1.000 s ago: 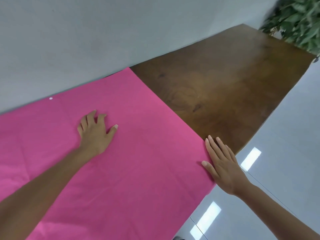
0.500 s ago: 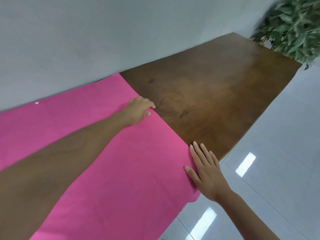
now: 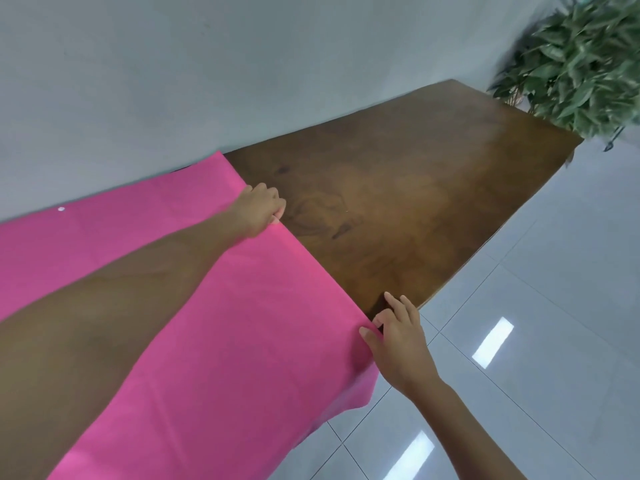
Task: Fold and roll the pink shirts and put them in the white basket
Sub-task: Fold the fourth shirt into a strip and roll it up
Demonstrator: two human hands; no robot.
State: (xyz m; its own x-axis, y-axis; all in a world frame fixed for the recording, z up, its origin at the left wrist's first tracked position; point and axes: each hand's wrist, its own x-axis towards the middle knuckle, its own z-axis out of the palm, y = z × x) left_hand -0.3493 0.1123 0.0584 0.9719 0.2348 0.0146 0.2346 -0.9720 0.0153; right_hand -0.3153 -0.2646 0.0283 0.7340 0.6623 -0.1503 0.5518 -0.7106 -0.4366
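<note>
With both hands' fingers pinching the right edge of the flat pink cotton shirt (image 3: 214, 306), left hand (image 3: 258, 211) far, right hand (image 3: 394, 337) near, lift evenly, keep taut, fold leftward across the brown wooden bench (image 3: 415, 202).

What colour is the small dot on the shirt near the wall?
White, a tiny round dot on the plain pink shirt; it shows in the head view.

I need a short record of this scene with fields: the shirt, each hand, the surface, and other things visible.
shirt: pink shirt spread flat on table, near corner hanging over the edge
left hand: left hand grips the shirt's far edge
right hand: right hand pinches the shirt's near edge
surface: brown wooden table
other: green plant, tiled floor, grey wall
basket: not in view
</note>
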